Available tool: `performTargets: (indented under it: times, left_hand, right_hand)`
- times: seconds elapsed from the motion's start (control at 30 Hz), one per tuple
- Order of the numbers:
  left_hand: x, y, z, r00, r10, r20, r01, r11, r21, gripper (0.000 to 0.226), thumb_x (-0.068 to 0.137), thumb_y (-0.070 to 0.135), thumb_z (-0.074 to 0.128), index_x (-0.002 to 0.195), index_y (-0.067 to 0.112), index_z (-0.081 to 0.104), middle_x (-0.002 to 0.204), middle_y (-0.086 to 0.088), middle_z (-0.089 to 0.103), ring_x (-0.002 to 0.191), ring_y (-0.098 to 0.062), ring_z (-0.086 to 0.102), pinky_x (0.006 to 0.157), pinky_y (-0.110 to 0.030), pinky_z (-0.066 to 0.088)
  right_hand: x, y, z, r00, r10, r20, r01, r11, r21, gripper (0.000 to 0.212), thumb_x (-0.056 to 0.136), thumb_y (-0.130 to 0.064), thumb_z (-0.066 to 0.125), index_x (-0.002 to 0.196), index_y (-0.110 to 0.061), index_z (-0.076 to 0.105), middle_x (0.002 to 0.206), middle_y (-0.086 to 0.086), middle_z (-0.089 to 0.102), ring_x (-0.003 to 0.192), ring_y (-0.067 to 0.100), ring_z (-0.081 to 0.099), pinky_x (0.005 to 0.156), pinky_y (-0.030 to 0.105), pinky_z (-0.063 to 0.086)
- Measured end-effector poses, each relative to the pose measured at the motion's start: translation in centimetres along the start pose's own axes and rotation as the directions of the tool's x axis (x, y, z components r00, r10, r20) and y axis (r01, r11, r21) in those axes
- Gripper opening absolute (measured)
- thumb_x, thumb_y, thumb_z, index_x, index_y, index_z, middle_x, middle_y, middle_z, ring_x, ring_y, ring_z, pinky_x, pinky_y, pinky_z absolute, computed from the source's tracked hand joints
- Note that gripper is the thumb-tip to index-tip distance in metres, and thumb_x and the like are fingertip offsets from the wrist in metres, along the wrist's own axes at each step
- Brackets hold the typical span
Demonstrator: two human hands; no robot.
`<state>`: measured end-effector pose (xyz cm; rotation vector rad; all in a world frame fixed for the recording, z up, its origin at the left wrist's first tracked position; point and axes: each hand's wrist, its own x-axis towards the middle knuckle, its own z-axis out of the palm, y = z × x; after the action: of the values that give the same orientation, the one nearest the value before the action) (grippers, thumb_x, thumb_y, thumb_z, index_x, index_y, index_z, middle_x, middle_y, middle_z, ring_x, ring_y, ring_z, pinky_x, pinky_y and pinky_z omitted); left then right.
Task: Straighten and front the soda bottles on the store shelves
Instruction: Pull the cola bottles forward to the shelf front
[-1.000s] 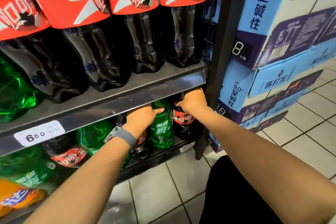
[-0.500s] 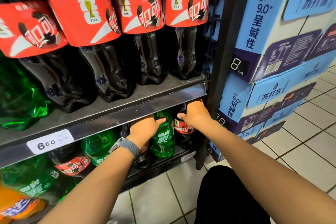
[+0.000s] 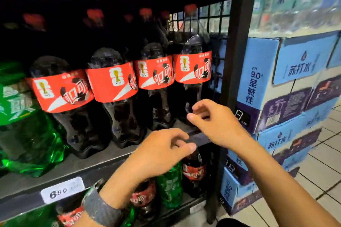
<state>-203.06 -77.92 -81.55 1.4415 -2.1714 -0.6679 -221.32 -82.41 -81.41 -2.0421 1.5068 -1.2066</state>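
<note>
Both hands have left the lower-shelf bottles and risen. The left hand [image 3: 162,150] and right hand [image 3: 212,121] hover with fingers loosely apart, empty, before the rightmost cola bottle [image 3: 192,72] standing on the middle shelf [image 3: 77,164].

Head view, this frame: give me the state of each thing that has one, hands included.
Left hand: open, holding nothing, in front of the shelf edge.
Right hand: open, empty, near the rightmost cola.
Large cola bottles: upright, red labels facing out.
Small green bottle: upright on the lower shelf.
Small cola bottle: upright beside it.
</note>
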Motion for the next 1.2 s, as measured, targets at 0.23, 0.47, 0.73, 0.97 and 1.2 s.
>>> performTargets:
  times: [0.23,0.47,0.73,0.97,1.2]
  left_hand:
    - [0.6,5.7,-8.6,0.767,0.333,-0.549,-0.189,0.934,0.303,0.025,0.087,0.044,0.054,0.106,0.029,0.064,0.099,0.018,0.067,0.092,0.003,0.06,0.083,-0.019,0.045]
    - [4.3,9.2,-15.1,0.706,0.48,-0.52,-0.097,0.793,0.601,0.045,0.091,0.038,0.056,0.13,0.017,0.052,0.127,0.001,0.054,0.121,-0.018,0.047,0.101,-0.031,0.037]
    - [8.4,10.7,-18.5,0.868,0.205,-0.452,0.195,0.696,0.691,0.051,0.086,0.058,0.054,0.103,0.01,0.055,0.097,-0.009,0.063,0.091,-0.029,0.059,0.072,-0.036,0.048]
    - [10.7,10.5,-19.0,0.874,0.084,-0.478,0.275,0.725,0.631,0.063,0.09,0.058,0.047,0.13,0.01,0.049,0.082,-0.002,0.061,0.072,-0.019,0.055,0.062,-0.031,0.041]
    - [12.6,9.8,-18.8,0.892,-0.019,-0.451,0.291,0.788,0.542,0.077,0.089,0.059,0.049,0.146,0.011,0.031,0.138,-0.01,0.05,0.12,-0.029,0.051,0.1,-0.039,0.042]
  right_hand:
    - [3.9,-4.8,-3.5,0.901,-0.268,-0.341,0.265,0.963,-0.058,0.043,0.09,-0.022,0.059,0.131,-0.014,0.045,0.129,-0.004,0.045,0.116,0.003,0.046,0.099,0.016,0.035]
    - [9.9,-9.1,-8.4,0.935,-0.24,-0.261,0.198,0.964,-0.176,0.047,0.094,-0.022,0.051,0.136,-0.006,0.038,0.139,0.013,0.039,0.128,0.024,0.038,0.099,0.02,0.025]
    - [14.0,-11.0,-9.3,0.995,-0.089,-0.054,0.062,0.921,-0.384,0.028,0.091,-0.029,0.056,0.1,-0.012,0.036,0.121,0.016,0.038,0.107,0.035,0.044,0.075,0.033,0.034]
    - [14.8,-10.1,-9.2,0.996,-0.072,0.046,0.084,0.917,-0.39,0.036,0.085,-0.018,0.065,0.104,-0.012,0.036,0.082,0.003,0.049,0.068,0.017,0.052,0.047,0.028,0.038]
    - [15.6,-10.6,-9.6,0.996,-0.063,0.07,0.084,0.929,-0.36,0.033,0.082,-0.018,0.07,0.089,-0.009,0.039,0.071,0.003,0.045,0.055,0.014,0.045,0.043,0.026,0.034]
